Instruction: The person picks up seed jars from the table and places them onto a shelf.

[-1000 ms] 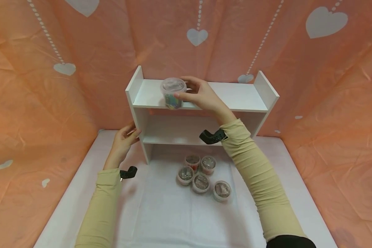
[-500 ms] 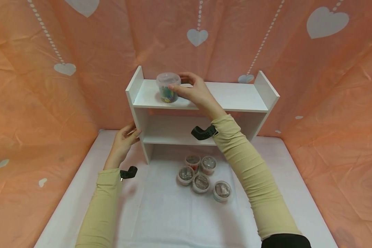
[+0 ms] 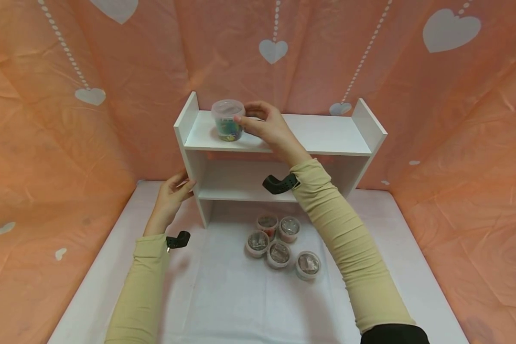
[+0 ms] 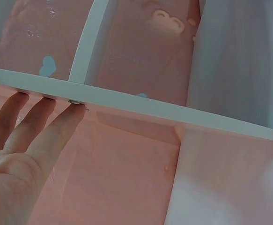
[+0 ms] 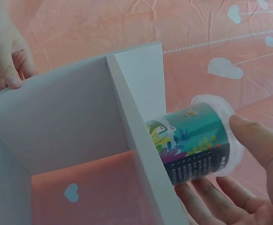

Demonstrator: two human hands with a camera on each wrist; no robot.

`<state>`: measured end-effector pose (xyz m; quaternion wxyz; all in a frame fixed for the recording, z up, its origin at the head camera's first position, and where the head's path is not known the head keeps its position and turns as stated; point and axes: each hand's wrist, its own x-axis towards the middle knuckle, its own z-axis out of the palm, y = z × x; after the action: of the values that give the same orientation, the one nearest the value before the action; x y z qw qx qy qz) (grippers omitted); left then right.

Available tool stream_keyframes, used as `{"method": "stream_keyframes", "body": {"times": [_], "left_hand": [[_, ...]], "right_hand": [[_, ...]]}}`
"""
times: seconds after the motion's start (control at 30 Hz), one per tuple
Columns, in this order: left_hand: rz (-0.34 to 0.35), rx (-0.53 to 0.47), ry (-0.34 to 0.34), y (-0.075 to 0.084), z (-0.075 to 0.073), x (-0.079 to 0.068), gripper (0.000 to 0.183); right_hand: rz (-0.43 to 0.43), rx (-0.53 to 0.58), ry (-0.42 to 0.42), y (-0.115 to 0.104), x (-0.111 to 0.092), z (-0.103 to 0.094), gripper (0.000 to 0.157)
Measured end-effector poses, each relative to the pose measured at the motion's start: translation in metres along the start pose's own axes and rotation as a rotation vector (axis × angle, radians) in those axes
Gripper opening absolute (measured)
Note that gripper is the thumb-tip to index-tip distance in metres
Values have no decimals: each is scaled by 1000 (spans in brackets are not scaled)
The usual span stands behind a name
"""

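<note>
One clear-plastic, teal-labelled cylindrical tub (image 3: 227, 123), pinched in the right grip (image 3: 268, 126), is left of its earlier spot, upper centre-left of frame, seemingly nearly settled atop the white panelled shelf unit (image 3: 322, 129); left grip (image 3: 171, 195) straight-fingered against its side.

Tubs (image 3: 228, 126): 6 (1 in the fingers (image 3: 253, 125) of the right hand (image 3: 272, 129), 5 on the counter (image 3: 232, 296))
Counter tubs (image 3: 279, 254): 4 bunched, 1 just apart
Hands: 2, right plus left hand (image 3: 168, 200)
Shelf unit (image 3: 187, 118): 1
Shelf boards (image 3: 318, 134): 2
Sleeves (image 3: 138, 291): 2
Black wrist pieces (image 3: 178, 239): 2
Back-wall hearts (image 3: 273, 51), head view: 5
</note>
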<state>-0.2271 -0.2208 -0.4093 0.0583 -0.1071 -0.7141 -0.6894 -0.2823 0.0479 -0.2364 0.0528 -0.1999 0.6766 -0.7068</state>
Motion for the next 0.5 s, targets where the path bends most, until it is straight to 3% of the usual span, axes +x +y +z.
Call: {"method": "stream_keyframes", "body": {"times": [0.5], "left_hand": [[3,-53,6,0,1,1,53]], "right_hand": [[8,22,-130,-2,9,8,49]]}}
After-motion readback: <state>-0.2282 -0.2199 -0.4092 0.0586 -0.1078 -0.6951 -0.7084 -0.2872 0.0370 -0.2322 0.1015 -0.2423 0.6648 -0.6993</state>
